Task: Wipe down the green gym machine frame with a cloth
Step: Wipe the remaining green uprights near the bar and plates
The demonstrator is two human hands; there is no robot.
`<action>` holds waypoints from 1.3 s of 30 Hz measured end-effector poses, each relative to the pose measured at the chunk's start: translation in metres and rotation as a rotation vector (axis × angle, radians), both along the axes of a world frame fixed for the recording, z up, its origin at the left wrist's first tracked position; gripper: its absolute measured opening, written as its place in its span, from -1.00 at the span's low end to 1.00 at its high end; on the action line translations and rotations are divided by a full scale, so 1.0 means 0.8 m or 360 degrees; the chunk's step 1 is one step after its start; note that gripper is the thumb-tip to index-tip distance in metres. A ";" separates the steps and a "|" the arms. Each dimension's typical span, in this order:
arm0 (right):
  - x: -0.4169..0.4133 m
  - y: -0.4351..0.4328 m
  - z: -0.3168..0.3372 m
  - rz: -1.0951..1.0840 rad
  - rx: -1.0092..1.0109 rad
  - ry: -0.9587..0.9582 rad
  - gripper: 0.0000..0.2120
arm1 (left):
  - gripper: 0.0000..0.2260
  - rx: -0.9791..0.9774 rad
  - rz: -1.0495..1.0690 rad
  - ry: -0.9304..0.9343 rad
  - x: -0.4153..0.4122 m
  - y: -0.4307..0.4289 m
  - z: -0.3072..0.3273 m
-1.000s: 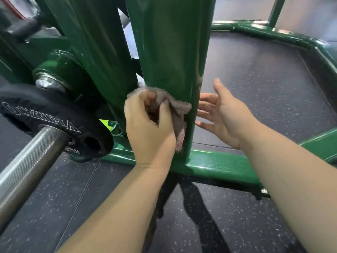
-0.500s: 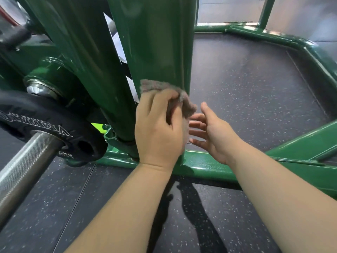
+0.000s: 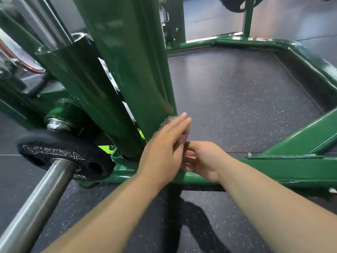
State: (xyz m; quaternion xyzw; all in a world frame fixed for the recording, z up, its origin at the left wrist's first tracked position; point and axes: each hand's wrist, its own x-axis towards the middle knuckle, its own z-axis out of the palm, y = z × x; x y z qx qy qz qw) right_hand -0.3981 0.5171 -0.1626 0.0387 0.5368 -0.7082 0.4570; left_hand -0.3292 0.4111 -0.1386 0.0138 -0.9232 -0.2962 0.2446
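The green upright post (image 3: 131,70) of the gym machine rises from a green base rail (image 3: 273,167). A grey-brown cloth (image 3: 168,120) lies against the post's lower right edge, mostly covered by my left hand (image 3: 162,152), which presses it with straight fingers pointing up and right. My right hand (image 3: 204,159) sits just below and to the right, its fingers curled toward the post and the cloth's lower end. Its fingertips are hidden behind my left hand, so whether they hold the cloth cannot be told.
A black weight plate (image 3: 54,154) on a steel barbell (image 3: 36,201) juts out at lower left, close to my left forearm. A green diagonal brace (image 3: 300,132) and a far frame rail (image 3: 300,52) border speckled rubber floor (image 3: 237,97).
My left hand has gone from gripping the cloth to pressing it flat, sliding to the post's right edge. My right hand has moved in lower and curled its fingers. The view has tilted up.
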 end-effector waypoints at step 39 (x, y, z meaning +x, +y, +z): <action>-0.084 -0.066 0.081 -0.0239 -0.0328 0.0631 -0.70 | -0.71 0.1443 0.0372 -0.0053 -0.003 -0.060 0.006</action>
